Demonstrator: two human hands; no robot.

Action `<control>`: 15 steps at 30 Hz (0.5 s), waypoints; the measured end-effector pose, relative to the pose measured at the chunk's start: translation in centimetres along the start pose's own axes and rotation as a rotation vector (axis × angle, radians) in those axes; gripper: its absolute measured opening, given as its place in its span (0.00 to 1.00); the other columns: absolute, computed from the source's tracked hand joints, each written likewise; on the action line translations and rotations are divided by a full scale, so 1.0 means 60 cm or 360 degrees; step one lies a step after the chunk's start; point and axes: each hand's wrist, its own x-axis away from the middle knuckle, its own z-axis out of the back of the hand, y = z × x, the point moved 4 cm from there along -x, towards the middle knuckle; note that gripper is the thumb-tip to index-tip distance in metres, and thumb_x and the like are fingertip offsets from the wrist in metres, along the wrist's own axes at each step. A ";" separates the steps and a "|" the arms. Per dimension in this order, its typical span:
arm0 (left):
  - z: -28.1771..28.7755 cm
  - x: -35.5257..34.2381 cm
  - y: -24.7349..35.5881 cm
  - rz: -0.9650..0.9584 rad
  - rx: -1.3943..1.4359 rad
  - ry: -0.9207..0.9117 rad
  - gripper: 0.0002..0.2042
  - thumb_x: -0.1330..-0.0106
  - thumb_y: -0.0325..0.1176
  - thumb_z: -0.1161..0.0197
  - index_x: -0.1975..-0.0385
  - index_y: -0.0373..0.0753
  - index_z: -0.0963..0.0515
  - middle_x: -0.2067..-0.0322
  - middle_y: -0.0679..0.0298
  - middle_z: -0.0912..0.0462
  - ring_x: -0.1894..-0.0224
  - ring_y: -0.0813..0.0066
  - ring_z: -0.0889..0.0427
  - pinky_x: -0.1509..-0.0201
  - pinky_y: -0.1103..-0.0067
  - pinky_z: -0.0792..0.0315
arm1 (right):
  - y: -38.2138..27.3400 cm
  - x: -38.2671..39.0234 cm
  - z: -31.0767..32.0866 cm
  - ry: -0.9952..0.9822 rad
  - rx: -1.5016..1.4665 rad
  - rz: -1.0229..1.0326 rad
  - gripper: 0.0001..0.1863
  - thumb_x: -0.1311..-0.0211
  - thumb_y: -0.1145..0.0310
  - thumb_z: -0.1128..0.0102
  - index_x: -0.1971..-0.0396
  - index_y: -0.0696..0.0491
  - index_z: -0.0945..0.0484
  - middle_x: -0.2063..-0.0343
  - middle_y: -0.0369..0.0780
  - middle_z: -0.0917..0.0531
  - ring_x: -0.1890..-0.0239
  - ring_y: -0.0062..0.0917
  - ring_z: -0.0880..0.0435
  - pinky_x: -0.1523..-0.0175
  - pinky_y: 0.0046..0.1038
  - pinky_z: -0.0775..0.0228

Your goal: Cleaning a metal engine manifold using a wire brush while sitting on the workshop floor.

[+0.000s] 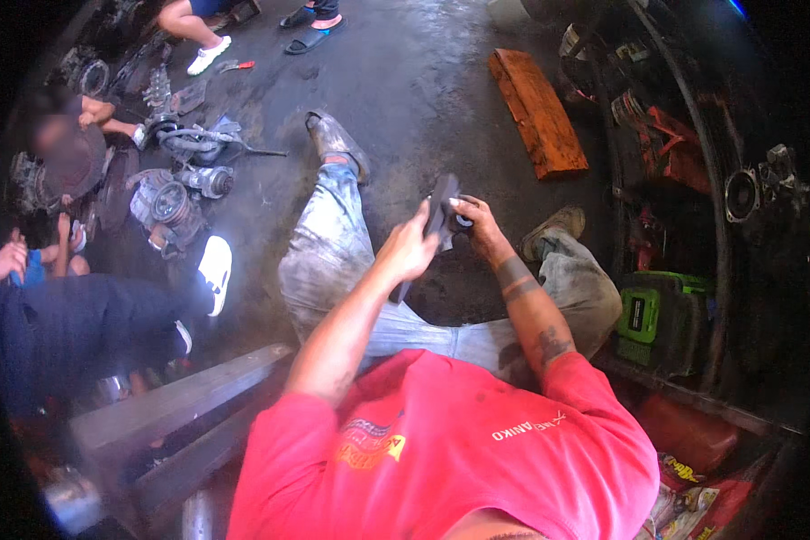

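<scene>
Between my knees I hold a long, dark, flat piece (pixel 442 196), tilted with its upper end away from me. My left hand (pixel 407 249) is closed round its side, and the lower end shows beneath that hand. On the other side my right hand (pixel 482 230) is closed with its thumb toward the piece. At its fingers is a small dark rounded part (pixel 463 220); whether it belongs to the long piece I cannot tell. Most of the grip is hidden by my fingers.
An orange-brown wooden block (pixel 538 112) lies ahead to the right. Greasy machine parts (pixel 175 200) cover the floor at left, near other people's legs. A wooden bench (pixel 189 387) stands at my left; a green and black case (pixel 657 310) and metal shelving (pixel 706 171) at my right.
</scene>
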 end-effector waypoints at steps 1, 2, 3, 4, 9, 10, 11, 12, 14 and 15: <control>0.005 -0.025 -0.007 -0.0135 0.0076 0.0155 0.33 0.41 0.36 0.46 0.36 0.31 0.44 0.51 0.36 0.27 0.47 0.44 0.27 0.42 0.64 0.33 | -0.002 -0.003 -0.012 -0.0009 -0.0085 0.0017 0.18 0.42 0.61 0.40 0.59 0.59 0.22 0.67 0.36 0.18 0.65 0.19 0.21 0.56 0.23 0.30; 0.014 -0.046 -0.005 -0.0171 0.0000 0.0143 0.33 0.41 0.36 0.46 0.36 0.30 0.44 0.50 0.37 0.28 0.47 0.44 0.27 0.42 0.64 0.33 | 0.005 -0.003 -0.007 -0.0023 -0.0068 0.0004 0.18 0.42 0.61 0.40 0.59 0.59 0.22 0.67 0.36 0.18 0.65 0.19 0.21 0.56 0.23 0.30; 0.022 -0.056 0.011 -0.0220 -0.0078 0.0121 0.32 0.41 0.36 0.46 0.37 0.29 0.44 0.50 0.37 0.28 0.47 0.45 0.27 0.42 0.64 0.33 | 0.009 -0.007 0.013 -0.0018 0.0010 0.0077 0.18 0.42 0.60 0.41 0.59 0.59 0.22 0.66 0.36 0.18 0.65 0.19 0.21 0.56 0.23 0.29; 0.033 -0.049 0.012 -0.0181 -0.0138 0.0091 0.32 0.40 0.38 0.45 0.37 0.30 0.42 0.44 0.41 0.31 0.41 0.53 0.30 0.37 0.71 0.37 | 0.012 -0.010 0.032 -0.0016 0.0088 0.0150 0.19 0.41 0.59 0.42 0.59 0.59 0.23 0.66 0.36 0.18 0.65 0.19 0.21 0.56 0.24 0.28; 0.080 0.068 0.022 0.0076 -0.0139 -0.0218 0.32 0.39 0.36 0.45 0.34 0.33 0.45 0.44 0.41 0.31 0.40 0.53 0.31 0.35 0.71 0.38 | 0.021 -0.008 0.049 0.0067 -0.0133 0.0074 0.21 0.41 0.56 0.41 0.59 0.61 0.24 0.66 0.38 0.19 0.63 0.22 0.21 0.58 0.27 0.27; 0.058 0.068 0.030 0.0073 -0.0159 -0.0240 0.32 0.39 0.35 0.46 0.34 0.33 0.45 0.44 0.40 0.31 0.40 0.53 0.30 0.35 0.70 0.38 | 0.017 -0.009 0.051 0.0031 -0.0109 0.0111 0.21 0.39 0.54 0.43 0.60 0.59 0.23 0.67 0.37 0.19 0.65 0.21 0.20 0.58 0.27 0.27; 0.030 0.045 0.036 0.0117 -0.0183 -0.0277 0.32 0.40 0.35 0.46 0.35 0.32 0.45 0.44 0.41 0.31 0.40 0.52 0.30 0.36 0.69 0.38 | 0.010 -0.012 0.045 -0.0026 -0.0080 0.0145 0.21 0.37 0.51 0.44 0.62 0.57 0.23 0.68 0.36 0.19 0.67 0.20 0.20 0.59 0.26 0.26; 0.013 0.016 0.036 0.0123 -0.0090 -0.0171 0.32 0.40 0.35 0.46 0.35 0.32 0.44 0.44 0.41 0.31 0.41 0.52 0.30 0.37 0.70 0.37 | 0.002 -0.008 0.033 -0.0048 -0.0072 0.0130 0.21 0.37 0.51 0.44 0.62 0.57 0.23 0.68 0.36 0.19 0.67 0.20 0.20 0.59 0.26 0.26; 0.014 -0.052 0.018 0.0016 -0.0048 -0.0014 0.32 0.41 0.35 0.47 0.37 0.29 0.43 0.46 0.40 0.30 0.43 0.50 0.28 0.38 0.68 0.35 | -0.024 0.006 -0.011 -0.0094 -0.0231 0.0103 0.22 0.37 0.48 0.45 0.63 0.56 0.23 0.69 0.35 0.19 0.67 0.20 0.20 0.59 0.27 0.26; 0.024 -0.077 0.037 -0.0122 -0.0096 0.0024 0.32 0.42 0.35 0.46 0.38 0.27 0.43 0.49 0.38 0.28 0.45 0.49 0.27 0.39 0.67 0.34 | -0.010 0.001 0.009 -0.0090 -0.0220 0.0109 0.22 0.37 0.48 0.45 0.63 0.56 0.23 0.69 0.35 0.19 0.67 0.20 0.20 0.59 0.27 0.26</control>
